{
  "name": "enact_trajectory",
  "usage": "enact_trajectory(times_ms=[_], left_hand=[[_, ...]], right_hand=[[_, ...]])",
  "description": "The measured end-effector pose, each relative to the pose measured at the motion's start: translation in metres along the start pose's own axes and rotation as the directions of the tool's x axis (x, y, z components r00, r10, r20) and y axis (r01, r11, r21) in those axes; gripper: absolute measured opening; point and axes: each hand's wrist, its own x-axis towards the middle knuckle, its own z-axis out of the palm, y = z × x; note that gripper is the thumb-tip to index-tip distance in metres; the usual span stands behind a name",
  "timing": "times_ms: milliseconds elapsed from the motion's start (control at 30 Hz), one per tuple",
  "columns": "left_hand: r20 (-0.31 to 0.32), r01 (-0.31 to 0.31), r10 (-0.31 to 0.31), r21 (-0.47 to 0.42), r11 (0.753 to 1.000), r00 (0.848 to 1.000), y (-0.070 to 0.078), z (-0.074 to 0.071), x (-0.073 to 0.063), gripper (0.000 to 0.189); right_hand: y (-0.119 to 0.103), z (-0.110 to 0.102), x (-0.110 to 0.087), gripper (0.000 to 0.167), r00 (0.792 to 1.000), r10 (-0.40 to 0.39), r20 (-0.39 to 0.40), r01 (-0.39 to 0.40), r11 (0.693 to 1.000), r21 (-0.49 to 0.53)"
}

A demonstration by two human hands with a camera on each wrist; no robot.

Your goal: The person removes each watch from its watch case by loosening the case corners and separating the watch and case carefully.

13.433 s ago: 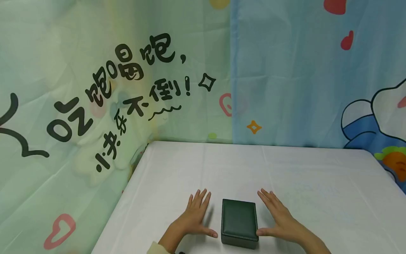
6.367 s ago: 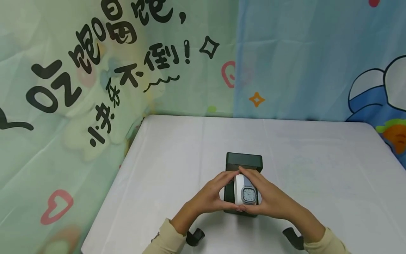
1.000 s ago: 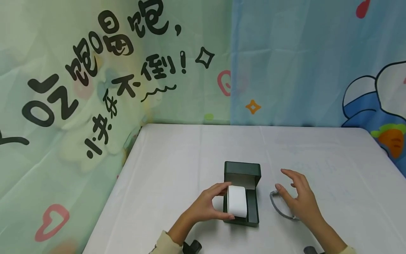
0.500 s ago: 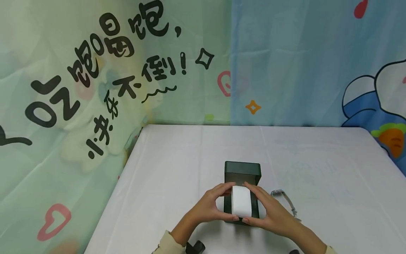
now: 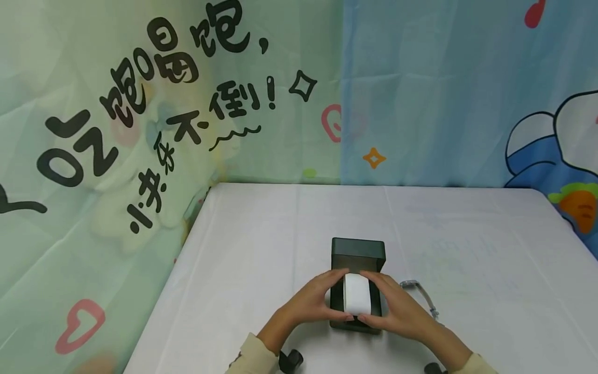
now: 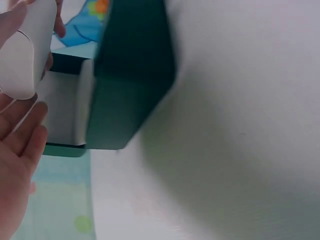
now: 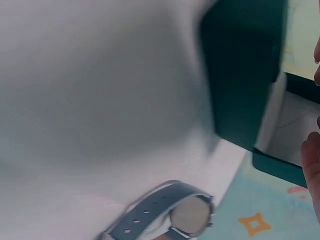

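A white watch pillow (image 5: 357, 294) is between both hands over the open dark green watch box (image 5: 358, 248). My left hand (image 5: 314, 301) grips its left side, thumb at the near end and fingers at the far end. My right hand (image 5: 405, 310) holds the right side the same way. In the left wrist view the pillow's flat round end (image 6: 17, 65) shows beside the left fingers (image 6: 32, 145). To the right of the box, a wristwatch (image 7: 162, 205) with a grey-blue strap lies on the table, partly behind the right hand in the head view.
The box's lid (image 6: 130, 75) stands raised at the far side, with a pale lining inside. A white cloth covers the table (image 5: 252, 234). Printed curtains (image 5: 299, 93) hang behind and along the left. Dark wrist cameras sit at both sleeves.
The box, closed at first, was opened; the watch came off the pillow onto the table. Over the last second my right hand moved left from the watch to the pillow, which shifted slightly right.
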Motion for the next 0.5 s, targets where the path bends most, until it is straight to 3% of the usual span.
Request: enact_trajectory(times_ms=[200, 500], left_hand=[[0.040, 0.006, -0.013, 0.167, 0.986, 0.999, -0.008, 0.008, 0.003, 0.082], [0.079, 0.038, -0.069, 0.343, 0.939, 0.994, -0.015, 0.019, 0.004, 0.082]], right_hand=[[0.013, 0.008, 0.002, 0.076, 0.999, 0.026, 0.047, -0.026, 1.000, -0.009], [0.029, 0.020, 0.003, 0.076, 0.999, 0.021, 0.041, -0.016, 0.994, -0.106]])
